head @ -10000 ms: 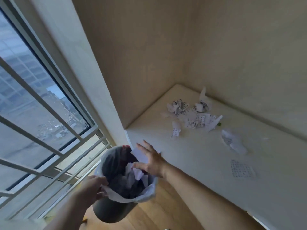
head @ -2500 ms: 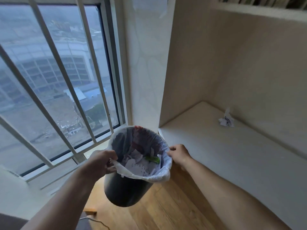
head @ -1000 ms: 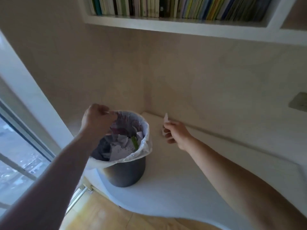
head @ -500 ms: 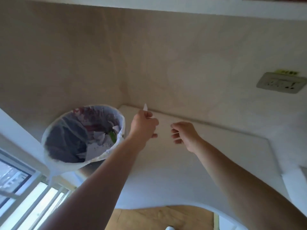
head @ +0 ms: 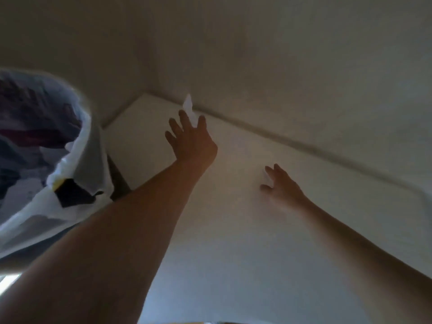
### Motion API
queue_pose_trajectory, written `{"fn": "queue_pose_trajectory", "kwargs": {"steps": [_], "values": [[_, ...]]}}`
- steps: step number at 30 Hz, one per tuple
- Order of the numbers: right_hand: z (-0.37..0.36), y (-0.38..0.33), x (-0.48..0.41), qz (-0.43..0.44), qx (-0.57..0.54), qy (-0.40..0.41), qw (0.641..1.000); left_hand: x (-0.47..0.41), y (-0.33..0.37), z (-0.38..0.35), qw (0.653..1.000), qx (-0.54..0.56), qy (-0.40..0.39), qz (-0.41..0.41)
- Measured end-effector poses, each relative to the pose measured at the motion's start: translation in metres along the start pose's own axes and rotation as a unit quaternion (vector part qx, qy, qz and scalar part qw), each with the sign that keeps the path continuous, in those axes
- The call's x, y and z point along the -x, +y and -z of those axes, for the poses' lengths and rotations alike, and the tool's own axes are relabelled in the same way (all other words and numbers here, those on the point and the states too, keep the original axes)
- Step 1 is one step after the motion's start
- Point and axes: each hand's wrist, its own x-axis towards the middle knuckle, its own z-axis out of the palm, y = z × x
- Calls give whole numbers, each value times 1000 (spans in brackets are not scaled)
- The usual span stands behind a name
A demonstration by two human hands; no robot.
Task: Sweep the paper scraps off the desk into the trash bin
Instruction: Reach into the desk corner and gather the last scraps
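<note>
While the picture is dim and somewhat blurred, the left hand [head: 190,139] can be seen stretched out over the white desk [head: 233,242] toward the back wall [head: 257,54], its fingers spread and open. A white paper scrap [head: 188,106] stands up just beyond those fingertips, close to the seam where the desk meets the wall; whether it is pinched between the fingers or only touched by them cannot be told. The right hand [head: 281,183] is laid low on the desk, further from the wall and to the right of the scrap, with fingers extended and loosely parted; nothing is seen gripped in it, though a pale patch by its fingertips is too blurred to identify. The trash bin [head: 77,195] is seen at the desk's left end, to the left of the left forearm, lined with a white plastic bag [head: 77,146] whose rim is folded over the dark body. Crumpled paper [head: 67,146] and dark, reddish contents are visible inside the bin. Both forearms are bare.
</note>
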Motion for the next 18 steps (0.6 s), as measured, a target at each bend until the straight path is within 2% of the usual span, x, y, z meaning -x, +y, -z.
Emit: {"fn": "queue_pose_trajectory", "kwargs": {"steps": [4, 10, 15, 18], "values": [[-12, 15, -21, 11, -7, 4, 1000, -50, 6, -37, 995, -86, -8, -45], [-22, 31, -26, 74, 0, 7, 997, -89, 3, -78, 989, -107, -88, -42], [-24, 32, -19, 99, 1, 15, 995, -70, 35, -98, 951, -214, -126, -183], [-26, 31, -12, 100, 4, 17, 995, -47, 56, -106, 926, -255, -152, -231]]}}
